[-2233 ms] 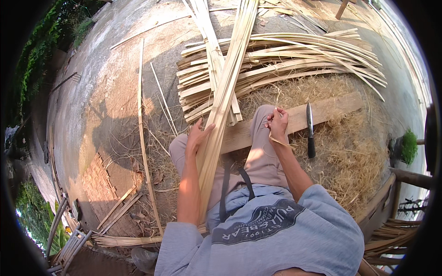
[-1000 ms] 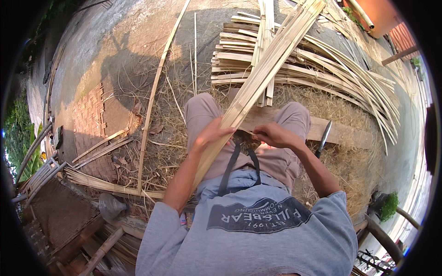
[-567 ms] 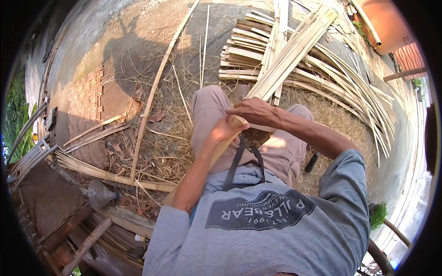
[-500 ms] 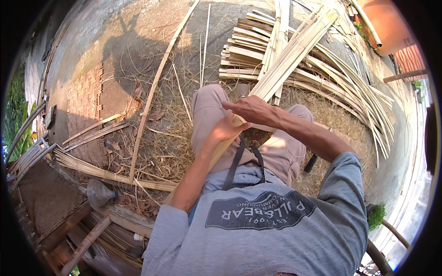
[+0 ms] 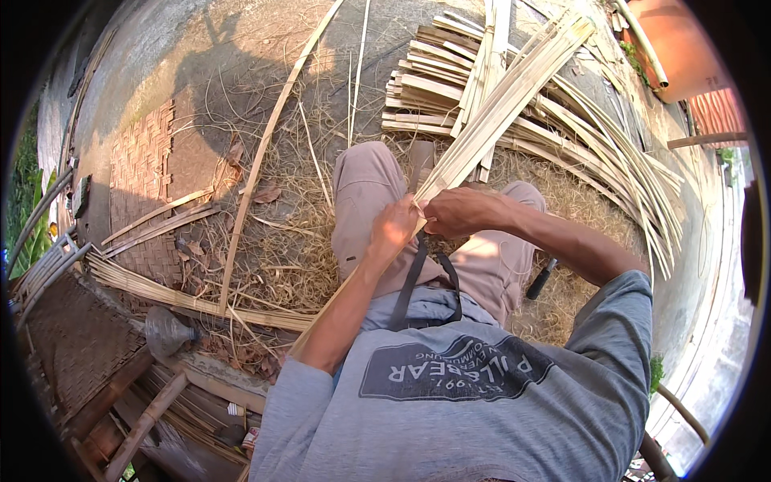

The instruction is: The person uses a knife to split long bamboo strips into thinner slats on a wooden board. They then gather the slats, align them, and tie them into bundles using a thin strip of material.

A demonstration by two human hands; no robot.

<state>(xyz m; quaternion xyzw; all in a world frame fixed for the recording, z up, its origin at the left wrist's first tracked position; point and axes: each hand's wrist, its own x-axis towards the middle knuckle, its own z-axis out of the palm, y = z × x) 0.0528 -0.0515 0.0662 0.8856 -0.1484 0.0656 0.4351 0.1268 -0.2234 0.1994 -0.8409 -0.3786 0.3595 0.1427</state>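
A long bundle of pale bamboo strips slants across my lap, from the far right down under my left forearm. My left hand is closed around it over my left thigh. Right beside it, my right hand is curled with its fingers pressed together at the edge of the bundle, touching or nearly touching the left fingertips. Something thin and pale shows between the two hands, too small to name; the right fingers hide what they pinch. On the ground by my right knee lies a tool with a black handle.
Beyond my knees a pile of split bamboo strips fans out to the right. A long single strip and a woven bamboo mat lie at left. Curly shavings cover the ground. A plastic bottle sits lower left.
My right hand has come down off the top of the bundle, its fingers curling in beside my left hand. My left hand has turned and closed around the strips.
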